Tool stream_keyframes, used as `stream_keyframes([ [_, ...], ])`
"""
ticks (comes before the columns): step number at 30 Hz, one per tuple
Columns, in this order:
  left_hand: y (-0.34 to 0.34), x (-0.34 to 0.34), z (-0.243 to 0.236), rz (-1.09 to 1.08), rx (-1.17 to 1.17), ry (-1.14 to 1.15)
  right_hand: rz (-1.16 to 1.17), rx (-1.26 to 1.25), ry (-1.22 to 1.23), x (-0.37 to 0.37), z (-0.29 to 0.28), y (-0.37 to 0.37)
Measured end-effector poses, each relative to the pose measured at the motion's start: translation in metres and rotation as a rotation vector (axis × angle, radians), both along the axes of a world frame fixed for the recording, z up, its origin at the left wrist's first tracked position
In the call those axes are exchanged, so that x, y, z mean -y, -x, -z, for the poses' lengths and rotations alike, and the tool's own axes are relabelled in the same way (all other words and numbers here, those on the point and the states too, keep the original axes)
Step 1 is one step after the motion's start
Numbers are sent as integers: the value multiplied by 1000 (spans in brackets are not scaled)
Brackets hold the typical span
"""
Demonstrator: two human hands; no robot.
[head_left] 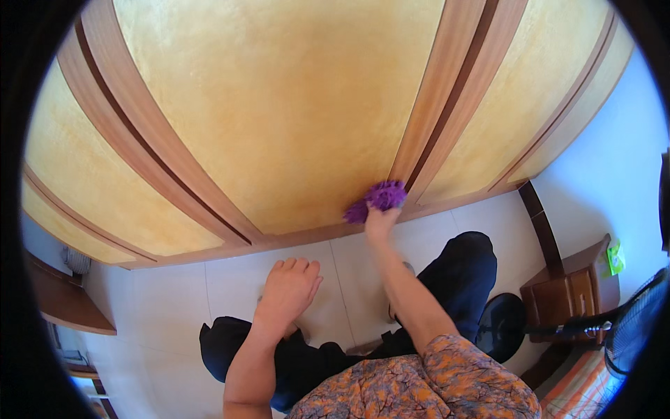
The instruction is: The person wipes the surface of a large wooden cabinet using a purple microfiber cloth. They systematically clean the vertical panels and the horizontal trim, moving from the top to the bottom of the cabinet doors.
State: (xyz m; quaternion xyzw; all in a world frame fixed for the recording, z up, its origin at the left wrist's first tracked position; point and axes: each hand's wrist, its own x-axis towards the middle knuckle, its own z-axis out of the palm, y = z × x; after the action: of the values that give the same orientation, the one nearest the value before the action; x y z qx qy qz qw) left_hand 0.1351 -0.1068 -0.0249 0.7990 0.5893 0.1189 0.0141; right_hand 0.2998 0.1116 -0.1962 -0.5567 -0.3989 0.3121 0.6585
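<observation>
My right hand is closed around a purple shaggy cleaning cloth. The cloth lies against the bottom of a large yellow cabinet door panel, close to its wooden frame. Part of the cloth is hidden by my fingers. Nearer to me, my left hand hovers over the tiled floor by my knee, back upward. Its fingers are loosely bent and slightly apart, with nothing visible in them; the palm is out of sight.
White floor tiles run between my legs and the cabinet base. At right stand a small brown wooden cabinet and a fan with a round black base. A brown wooden furniture edge juts in at left.
</observation>
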Motion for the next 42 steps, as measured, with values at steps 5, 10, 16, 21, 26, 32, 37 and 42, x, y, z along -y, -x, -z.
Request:
stream_keyframes([
  [5,-10,-6,4,16,-24,3,-209,-520,163,27,13,59],
  [10,-8,-5,6,22,13,5,-131,-467,210,17,14,17],
  [16,-3,8,-1,-14,22,52,21,-769,343,-27,41,-53],
  [21,-3,5,-5,-33,-17,110,-366,-981,603,1,146,31],
  [26,-1,0,3,-40,-9,89,-576,-1268,1015,40,154,140],
  [32,5,7,3,-33,-72,112,-427,-1175,692,11,152,42],
  [37,3,17,-1,-13,-27,79,-215,-1204,662,-19,145,-16],
  [42,1,14,-11,-10,8,58,-312,-1273,853,5,160,66],
])
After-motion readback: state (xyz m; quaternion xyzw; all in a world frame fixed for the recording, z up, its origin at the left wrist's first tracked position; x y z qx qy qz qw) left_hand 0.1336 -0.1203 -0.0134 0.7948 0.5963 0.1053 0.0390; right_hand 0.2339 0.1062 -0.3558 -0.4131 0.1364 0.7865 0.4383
